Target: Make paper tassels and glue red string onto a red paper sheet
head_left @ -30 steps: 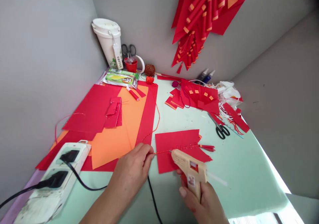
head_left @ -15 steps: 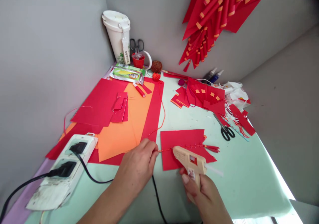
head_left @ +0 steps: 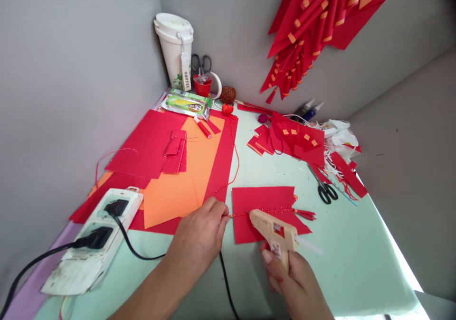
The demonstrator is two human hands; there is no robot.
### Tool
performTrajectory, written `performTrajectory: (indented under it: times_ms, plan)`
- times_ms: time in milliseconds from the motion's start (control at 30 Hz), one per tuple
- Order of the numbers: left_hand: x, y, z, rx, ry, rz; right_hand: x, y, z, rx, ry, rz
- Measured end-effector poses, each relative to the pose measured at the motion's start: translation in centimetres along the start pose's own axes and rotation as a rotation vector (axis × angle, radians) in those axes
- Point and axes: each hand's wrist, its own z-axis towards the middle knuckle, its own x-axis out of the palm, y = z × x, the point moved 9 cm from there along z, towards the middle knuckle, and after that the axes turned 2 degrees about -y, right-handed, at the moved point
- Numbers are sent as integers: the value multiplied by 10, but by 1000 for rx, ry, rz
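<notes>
My left hand (head_left: pixel 201 232) pinches a red cord (head_left: pixel 238 214), pulled straight over a red paper piece (head_left: pixel 245 199) with a notched right end. My right hand (head_left: pixel 290 275) is wrapped round a beige hot glue gun (head_left: pixel 271 225), its nozzle at the cord over the paper. A clear glue stick (head_left: pixel 309 245) pokes out of the gun's back. Along the paper the cord carries small loops and ends in a red tassel (head_left: pixel 304 214) at the right. Behind my left hand, the cord runs up to a small red yarn ball (head_left: pixel 227 109).
A white power strip (head_left: pixel 96 239) with black plugs lies at left. Red and orange paper sheets (head_left: pixel 174 199) spread beside it. Scissors (head_left: pixel 325 189) and cut red pieces (head_left: pixel 295 137) lie at right. A white coffee cup (head_left: pixel 174 49) stands at the back; red paper rolls (head_left: pixel 320 16) hang on the wall.
The whole view has shifted slightly, so things appear a little further right. Both hands keep their grips, and the glue gun stays at the cord.
</notes>
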Motion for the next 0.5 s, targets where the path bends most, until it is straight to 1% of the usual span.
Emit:
performTrajectory:
  times_ms: [167, 267, 500]
  plan:
    - [0, 0, -1, -8, 3, 15, 0, 3, -1, -20, -1, -24]
    - [0, 0, -2, -10, 6, 14, -1, 2, -1, -16, -16, -33]
    - [-1, -1, -1, 2, -2, 35, 0, 1, -2, -14, -3, -33]
